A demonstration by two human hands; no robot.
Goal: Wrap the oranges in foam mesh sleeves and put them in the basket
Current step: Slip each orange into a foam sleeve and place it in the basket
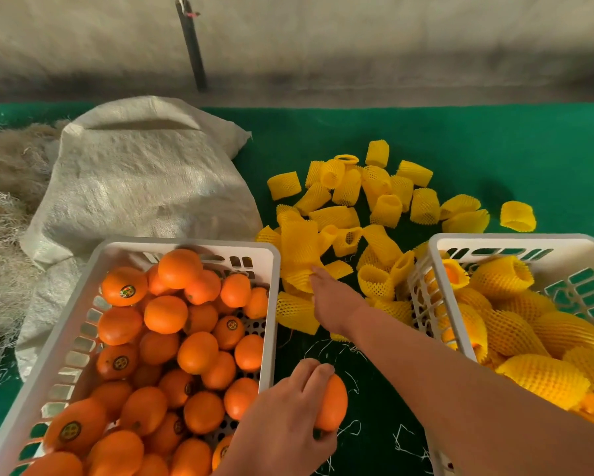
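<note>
Low centre, the left hand (288,417) grips a bare oval orange (331,403), long axis running upright in frame; farther up, the right hand (330,293) pinches a yellow foam mesh sleeve (300,250) whose length points toward the top

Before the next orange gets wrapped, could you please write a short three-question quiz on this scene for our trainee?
1. True or false: the left hand holds a bare orange.
2. What is the right hand touching?
A. a foam sleeve
B. the sack
C. the right basket
3. Which basket holds the wrapped oranges: the right one or the left basket?

Key: 1 true; 2 A; 3 the right one.
</note>
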